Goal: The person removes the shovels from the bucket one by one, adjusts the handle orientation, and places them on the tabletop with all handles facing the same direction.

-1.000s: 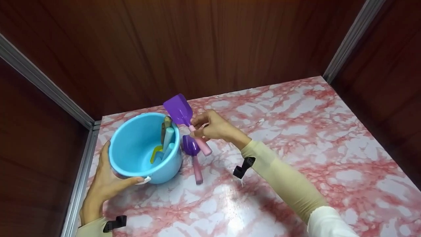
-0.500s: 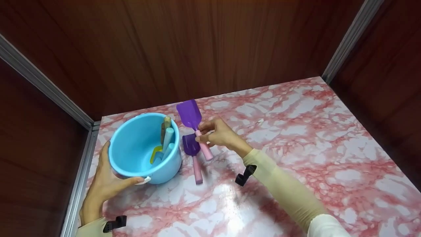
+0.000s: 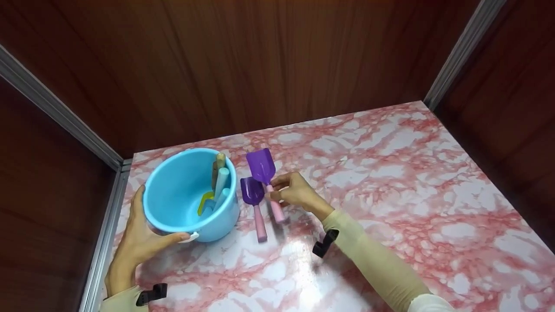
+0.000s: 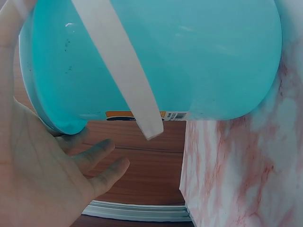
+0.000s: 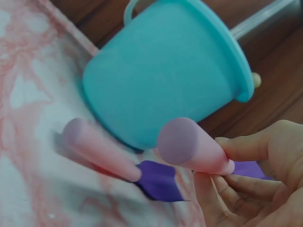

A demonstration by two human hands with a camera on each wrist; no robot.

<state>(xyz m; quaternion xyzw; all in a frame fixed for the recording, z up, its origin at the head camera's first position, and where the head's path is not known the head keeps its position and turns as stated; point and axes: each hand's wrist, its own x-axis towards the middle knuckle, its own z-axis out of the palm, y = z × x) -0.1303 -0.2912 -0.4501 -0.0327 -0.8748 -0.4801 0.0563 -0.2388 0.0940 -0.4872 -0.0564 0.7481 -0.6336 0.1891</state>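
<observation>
A light blue bucket [image 3: 173, 216] stands upright at the left of the tabletop. My left hand [image 3: 141, 240] rests against its outer left side, thumb and fingers spread along the rim; in the left wrist view several fingers [image 4: 106, 177] stretch out below it. Between thumb and fingers, my right hand [image 3: 297, 193] pinches the pink handle of a purple toy shovel [image 3: 261, 165], just right of the bucket. A second, purple toy shovel [image 3: 252, 190] with a pink handle lies on the table between bucket and right hand. In the right wrist view, the held shovel's handle end [image 5: 177, 142] faces the camera.
Inside the bucket lean a light blue handle [image 3: 222, 177], a wooden handle [image 3: 221, 159] and a yellow piece [image 3: 205, 201]. The marbled red and white table [image 3: 390, 182] meets dark wood panels [image 3: 277, 65] at the back and sides. A white bucket handle [image 4: 118, 66] hangs down outside.
My right hand has moved the held shovel down and to the right, away from the bucket's rim, lower beside the lying shovel. The left hand and bucket have stayed in place.
</observation>
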